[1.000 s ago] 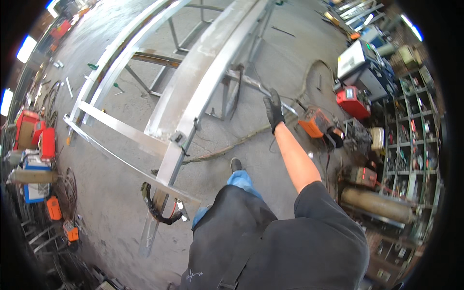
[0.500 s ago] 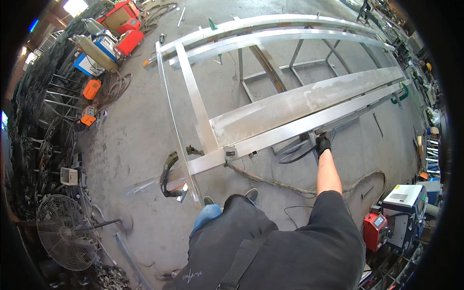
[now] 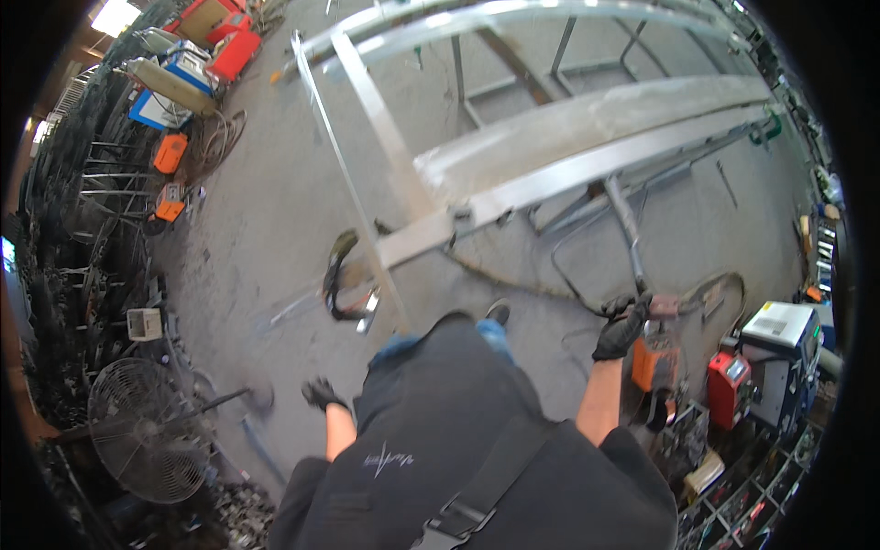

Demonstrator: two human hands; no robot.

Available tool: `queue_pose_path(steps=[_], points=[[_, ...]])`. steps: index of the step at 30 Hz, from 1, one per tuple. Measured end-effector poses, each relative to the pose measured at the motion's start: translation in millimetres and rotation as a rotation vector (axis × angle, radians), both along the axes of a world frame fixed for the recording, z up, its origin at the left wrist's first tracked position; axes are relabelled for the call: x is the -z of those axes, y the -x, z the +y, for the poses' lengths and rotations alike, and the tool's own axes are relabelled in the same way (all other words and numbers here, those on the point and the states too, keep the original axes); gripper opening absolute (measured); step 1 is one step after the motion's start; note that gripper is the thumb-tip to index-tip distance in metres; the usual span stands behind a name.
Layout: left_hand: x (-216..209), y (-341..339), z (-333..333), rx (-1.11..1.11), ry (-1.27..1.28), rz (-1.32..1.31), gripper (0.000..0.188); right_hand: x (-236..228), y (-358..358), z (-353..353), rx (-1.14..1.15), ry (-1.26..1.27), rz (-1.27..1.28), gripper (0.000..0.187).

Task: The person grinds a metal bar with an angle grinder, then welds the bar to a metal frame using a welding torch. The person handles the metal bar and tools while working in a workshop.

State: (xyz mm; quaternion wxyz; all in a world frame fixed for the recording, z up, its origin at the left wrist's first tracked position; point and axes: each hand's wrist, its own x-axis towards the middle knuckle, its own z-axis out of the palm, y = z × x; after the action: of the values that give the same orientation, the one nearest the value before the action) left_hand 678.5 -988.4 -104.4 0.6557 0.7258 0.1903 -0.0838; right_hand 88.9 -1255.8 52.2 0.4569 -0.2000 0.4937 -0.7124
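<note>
My right hand (image 3: pixel 623 327), in a black glove, is closed around a dark curved cable (image 3: pixel 570 282), near the lower end of a steel leg (image 3: pixel 625 229) of the frame. Whether the cable ends in a tool is hidden by the fingers. On the other side, my gloved left hand (image 3: pixel 322 394) hangs low beside my body, its fingers apart and holding nothing. Ahead lies a large metal frame of shiny rectangular tubes (image 3: pixel 522 197), with a wide flat plate (image 3: pixel 596 128) along it. A small grey tape measure (image 3: pixel 460 218) sits on the near tube's corner.
A thick hose (image 3: pixel 500 277) crosses the floor under the frame. Right of my right hand are an orange machine (image 3: pixel 653 365), a red unit (image 3: pixel 729 385) and a white-topped machine (image 3: pixel 779 335). A floor fan (image 3: pixel 147 431) stands left. A green clamp (image 3: pixel 764 128) grips the frame's far right.
My right hand has come back from under the near tube toward my body, drawing the dark cable along. My left hand has come into view. The head view has shifted, putting the frame higher.
</note>
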Motion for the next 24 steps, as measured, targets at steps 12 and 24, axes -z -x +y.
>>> queue_pose_path(steps=[12, 24], points=[[-46.6, -58.7, -284.6, 1.861, -0.211, -0.573, 0.088, -98.8, -211.5, 208.0, -0.375, 0.261, -0.433, 0.058], [-61.4, -82.9, -259.1, 1.801, -0.595, -0.897, 0.073, -112.3, -353.8, 289.1, -0.385, -0.019, -0.547, 0.06]])
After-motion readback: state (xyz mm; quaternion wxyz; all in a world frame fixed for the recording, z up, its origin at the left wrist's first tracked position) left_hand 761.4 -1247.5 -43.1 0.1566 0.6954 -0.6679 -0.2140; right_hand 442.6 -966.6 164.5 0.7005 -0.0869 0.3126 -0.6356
